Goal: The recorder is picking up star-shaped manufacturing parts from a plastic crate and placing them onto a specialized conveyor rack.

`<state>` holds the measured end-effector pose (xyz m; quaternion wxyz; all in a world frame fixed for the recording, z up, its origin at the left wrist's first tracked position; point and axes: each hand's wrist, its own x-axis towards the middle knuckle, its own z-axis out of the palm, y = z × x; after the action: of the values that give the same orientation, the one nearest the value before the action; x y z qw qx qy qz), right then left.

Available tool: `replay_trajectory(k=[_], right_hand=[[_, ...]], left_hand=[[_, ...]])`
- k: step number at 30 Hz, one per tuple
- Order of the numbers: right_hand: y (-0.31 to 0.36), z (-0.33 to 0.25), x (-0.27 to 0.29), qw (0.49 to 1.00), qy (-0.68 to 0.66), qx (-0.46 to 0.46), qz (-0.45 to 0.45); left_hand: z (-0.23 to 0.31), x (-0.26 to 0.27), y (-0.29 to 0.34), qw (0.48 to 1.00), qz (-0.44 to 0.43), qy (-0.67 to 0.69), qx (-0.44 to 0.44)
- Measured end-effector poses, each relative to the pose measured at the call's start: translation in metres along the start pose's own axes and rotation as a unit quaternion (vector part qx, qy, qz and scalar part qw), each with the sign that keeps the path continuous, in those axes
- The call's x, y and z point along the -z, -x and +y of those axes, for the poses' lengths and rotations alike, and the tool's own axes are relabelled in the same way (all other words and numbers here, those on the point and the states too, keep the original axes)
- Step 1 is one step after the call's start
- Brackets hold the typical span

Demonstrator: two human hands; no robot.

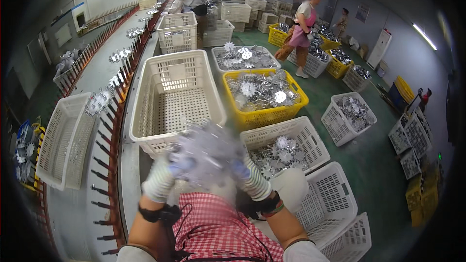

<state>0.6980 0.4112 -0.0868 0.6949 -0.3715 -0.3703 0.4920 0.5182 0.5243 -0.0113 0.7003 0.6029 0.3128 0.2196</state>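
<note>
Between both my gloved hands is a bundle of silver toothed metal discs [206, 153], smeared by motion. My left hand [165, 177] grips its left side and my right hand [248, 177] its right side; most fingers are blurred or hidden. Just beyond the bundle a large white crate [178, 137], slatted and bare inside, rests by the conveyor. To the right, a yellow crate [266, 115] is heaped with similar silver pieces. Nearer to me, a white crate [314, 140] holds a smaller pile of them.
Along the left runs a conveyor [104, 150] with upright pegs, some carrying silver discs. Nested white crates [52, 140] lie across it. Stacked white crates [330, 208] stand at my lower right. A person in a pink apron [302, 34] walks at the far right; another person [190, 0] stands beside the conveyor.
</note>
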Motion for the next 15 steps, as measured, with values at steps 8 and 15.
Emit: replay_trajectory(k=[8,15], right_hand=[[0.042,0.004,0.088,0.954,-0.136,0.011,0.268],[0.035,0.014,0.179,0.878,-0.307,0.002,0.368]], left_hand=[[-0.037,0.010,-0.009,0.977,-0.010,0.195,-0.088],[-0.053,0.146,-0.021,0.821,0.327,0.395,-0.252]])
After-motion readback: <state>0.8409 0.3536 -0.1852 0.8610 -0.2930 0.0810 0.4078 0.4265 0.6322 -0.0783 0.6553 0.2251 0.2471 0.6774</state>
